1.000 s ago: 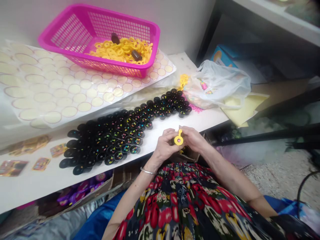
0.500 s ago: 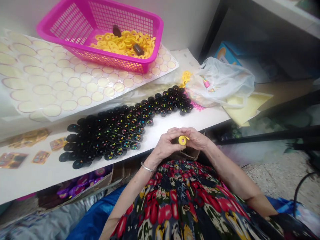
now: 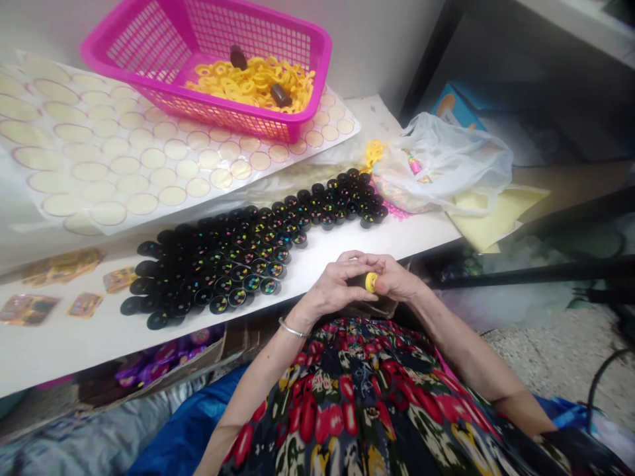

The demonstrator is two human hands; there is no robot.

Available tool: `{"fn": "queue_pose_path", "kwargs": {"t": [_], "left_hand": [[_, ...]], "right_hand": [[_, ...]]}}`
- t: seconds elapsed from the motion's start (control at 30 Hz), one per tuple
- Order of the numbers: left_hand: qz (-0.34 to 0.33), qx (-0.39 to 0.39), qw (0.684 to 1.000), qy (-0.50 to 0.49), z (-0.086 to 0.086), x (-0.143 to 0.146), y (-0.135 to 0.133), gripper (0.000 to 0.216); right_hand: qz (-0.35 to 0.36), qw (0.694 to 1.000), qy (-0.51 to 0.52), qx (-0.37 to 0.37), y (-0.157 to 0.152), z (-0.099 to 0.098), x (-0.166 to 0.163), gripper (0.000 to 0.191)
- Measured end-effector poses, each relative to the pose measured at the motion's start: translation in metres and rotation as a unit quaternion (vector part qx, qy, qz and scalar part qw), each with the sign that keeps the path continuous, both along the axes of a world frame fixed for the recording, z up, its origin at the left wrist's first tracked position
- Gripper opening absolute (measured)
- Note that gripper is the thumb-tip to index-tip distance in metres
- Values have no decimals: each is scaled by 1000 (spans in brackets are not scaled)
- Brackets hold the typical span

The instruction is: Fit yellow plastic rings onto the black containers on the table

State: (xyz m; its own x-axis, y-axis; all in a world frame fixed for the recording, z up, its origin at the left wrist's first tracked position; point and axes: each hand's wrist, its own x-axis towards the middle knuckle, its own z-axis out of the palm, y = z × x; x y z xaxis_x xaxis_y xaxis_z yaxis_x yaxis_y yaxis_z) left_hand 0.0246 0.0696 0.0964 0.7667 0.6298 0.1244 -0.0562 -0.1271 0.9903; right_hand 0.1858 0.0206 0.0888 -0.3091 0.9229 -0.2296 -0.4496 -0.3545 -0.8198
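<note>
Both hands are at the near edge of the white table [image 3: 411, 235], grasping one small item with a yellow cap [image 3: 370, 283] between them. The left hand [image 3: 335, 285] is curled about the item's left side, fingers above and thumb below. A dark section adjoining the cap is mostly hidden by these fingers; its form cannot be told. The right hand [image 3: 397, 279] is closed on the opposite side, its thumb tip against the cap. A bracelet [image 3: 294, 328] encircles the left wrist.

Black cups [image 3: 241, 272], many containing small coloured pieces, are grouped close together to the left of and beyond the left hand. Farther left lie printed cards [image 3: 85, 305]. Beyond the cups, a sheet with round outlines [image 3: 161, 177] supports a pink basket [image 3: 296, 131] containing yellow rings [image 3: 253, 80] and two dark brown pieces. Beyond and to the right of the right hand, a translucent plastic bag [image 3: 461, 162] lies beside yellow paper [image 3: 489, 225]. Purple packages [image 3: 163, 362] are below table level, left of the left hand.
</note>
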Motion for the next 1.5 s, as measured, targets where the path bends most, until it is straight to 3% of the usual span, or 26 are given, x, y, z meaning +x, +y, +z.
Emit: {"fn": "queue_pose_path", "kwargs": {"t": [0.17,0.4,0.6,0.73,0.87,1.0,1.17,1.37,1.5], "left_hand": [[-7,48,998,27,9,2,-3,50],[-1,76,997,32,4,2,-1,40],[16,106,993,37,3,3,-3,46],[44,125,990,51,0,3,-6,56],[86,164,978,93,1,3,-11,60],[75,235,964,93,7,5,-15,53],[67,301,946,97,6,8,-17,64],[44,304,947,98,3,9,-21,63],[101,285,949,94,-1,10,-20,60]], "right_hand": [[-14,1000,-22,-2,-7,0,-1,53],[-111,993,-50,10,-15,4,-14,43],[-54,998,12,-35,-13,5,-7,58],[-35,998,38,-27,-12,5,-7,61],[-46,998,45,-24,-15,2,-9,57],[-57,996,41,-46,-19,-2,-10,47],[-79,994,47,-58,-21,-5,-9,44],[-84,996,4,-41,-25,-11,-12,42],[-106,993,-44,-6,-23,-2,-14,46]]}}
